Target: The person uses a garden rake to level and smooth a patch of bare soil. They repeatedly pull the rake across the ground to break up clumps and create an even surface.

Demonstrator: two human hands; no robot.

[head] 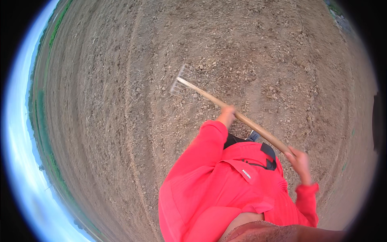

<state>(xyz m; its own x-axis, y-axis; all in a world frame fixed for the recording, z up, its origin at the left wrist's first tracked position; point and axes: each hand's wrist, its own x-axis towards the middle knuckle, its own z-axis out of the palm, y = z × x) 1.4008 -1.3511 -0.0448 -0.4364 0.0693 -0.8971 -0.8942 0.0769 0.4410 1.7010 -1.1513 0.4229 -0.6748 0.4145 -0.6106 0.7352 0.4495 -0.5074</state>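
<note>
A garden rake slants across the view, its long wooden handle (255,125) running from lower right to upper left. My left hand (227,115) is closed around the handle near its middle. Farther back, close to the handle's rear end, my right hand (299,161) grips it, slightly blurred. The toothed rake head (177,83) is blurred over the soil at the far end; whether its tines touch the ground I cannot tell. Small clods and bits of straw lie around the head on the brown tilled soil (223,69).
One shoe (254,136) shows below the handle, in front of my red jacket (235,193). Shallow furrows (128,99) run along the field to the left. Beyond them lie a green strip (45,127) and the sky. Stony debris (341,21) sits at the upper right.
</note>
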